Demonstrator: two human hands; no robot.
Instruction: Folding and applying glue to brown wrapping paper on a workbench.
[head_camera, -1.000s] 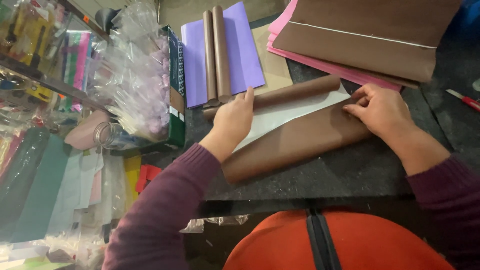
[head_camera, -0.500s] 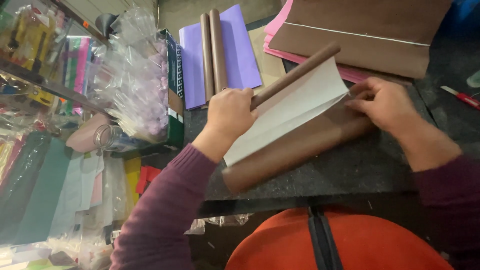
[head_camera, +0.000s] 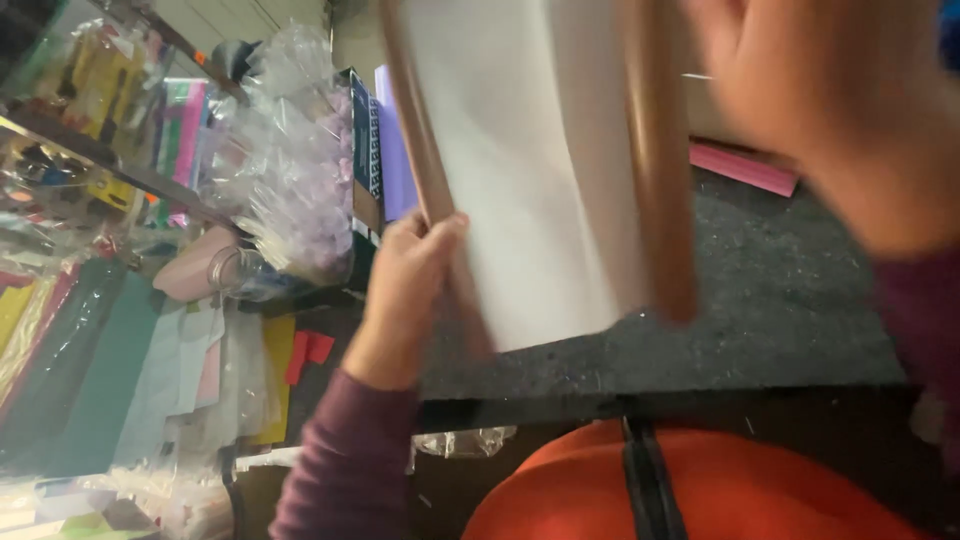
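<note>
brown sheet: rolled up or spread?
Partly spread. The brown sheet shows its white inner face between two rolled brown edges; left hand grips the left roll.

the left hand (head_camera: 405, 290) grips the left rolled edge of a brown sheet (head_camera: 520, 170), white underside facing up, lifted above the dark table (head_camera: 760, 300). the right hand (head_camera: 830, 110), blurred, is at the sheet's right roll. clear plastic bags (head_camera: 290, 190) lie left; a pink sheet (head_camera: 745, 168) lies behind.
</note>
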